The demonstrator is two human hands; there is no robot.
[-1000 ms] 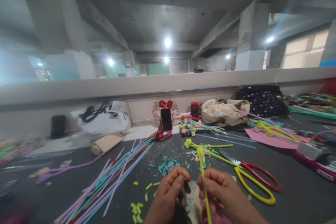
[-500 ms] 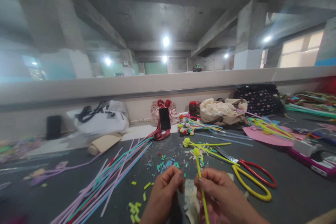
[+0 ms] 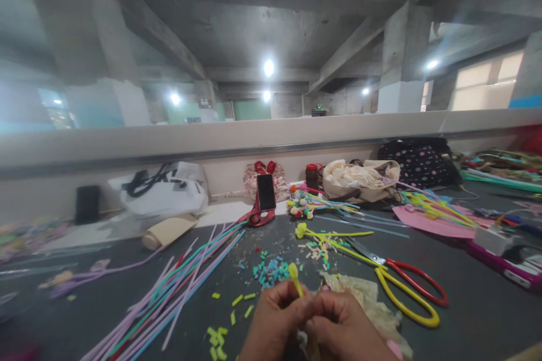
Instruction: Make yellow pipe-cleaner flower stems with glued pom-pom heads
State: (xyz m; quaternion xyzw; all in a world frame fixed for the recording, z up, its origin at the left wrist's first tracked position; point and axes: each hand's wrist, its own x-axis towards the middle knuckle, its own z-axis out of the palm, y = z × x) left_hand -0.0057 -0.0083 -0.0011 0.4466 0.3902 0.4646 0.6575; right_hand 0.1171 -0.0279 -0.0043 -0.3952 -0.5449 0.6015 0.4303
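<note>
A yellow pipe cleaner (image 3: pixel 295 277) with a small knotted head stands up between my two hands. My left hand (image 3: pixel 273 318) is closed round its stem just below the head. Pressed against it, my right hand (image 3: pixel 345 324) pinches the same stem lower down, and the fingers hide most of it. Beyond my hands lie short blue clippings (image 3: pixel 271 272). To their left are short yellow clippings (image 3: pixel 217 338). A crumpled pale cloth (image 3: pixel 359 293) shows behind my right hand. Farther off lie finished-looking yellow pipe cleaner stems (image 3: pixel 339 233) with a knotted head.
Scissors (image 3: pixel 410 285) with red and yellow handles lie at right. Long lilac, teal and blue pipe cleaners (image 3: pixel 178 293) spread at left. Behind stand a phone (image 3: pixel 266 192), a bundle of colourful stems (image 3: pixel 305 203), a brown bottle (image 3: pixel 312 176) and a cloth bag (image 3: pixel 359 180).
My left hand has moved right to join my right hand on the yellow pipe cleaner. Its knotted head has shifted lower and to the left. More of the pale cloth shows.
</note>
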